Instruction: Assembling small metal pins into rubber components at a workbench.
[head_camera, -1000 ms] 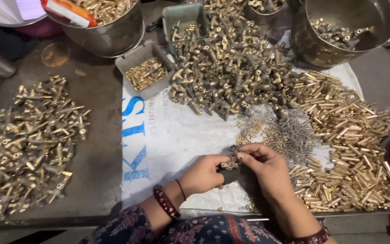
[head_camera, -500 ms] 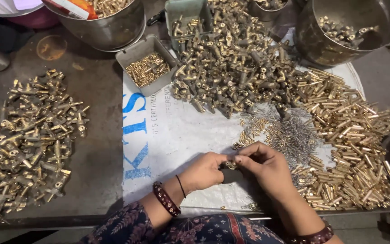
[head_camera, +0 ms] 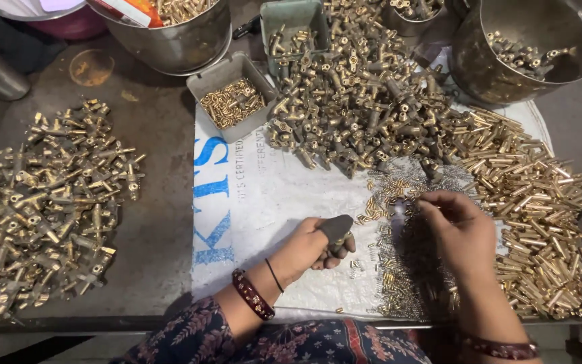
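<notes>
while picking from the springs (head_camera: 405,269), keep left hand (head_camera: 308,246) closed on the dark tool (head_camera: 337,228), held over the sheet (head_camera: 264,202) at worktop centre. tool long axis runs left-right, tip toward the springs. right hand (head_camera: 456,229) half open, fingertips down among springs; contents hidden, cannot tell.

Your left hand (head_camera: 308,248) is curled around a dark grey tool (head_camera: 336,228), its blunt end sticking out past your thumb, with a small brass part (head_camera: 342,244) tucked under your fingers. Your right hand (head_camera: 458,232) rests fingers-down on the springs (head_camera: 417,251), a loose tangle of thin grey wire coils spread flat on the white sack (head_camera: 271,195). Short brass pins (head_camera: 380,202) lie scattered among the springs, just beyond your fingertips.
</notes>
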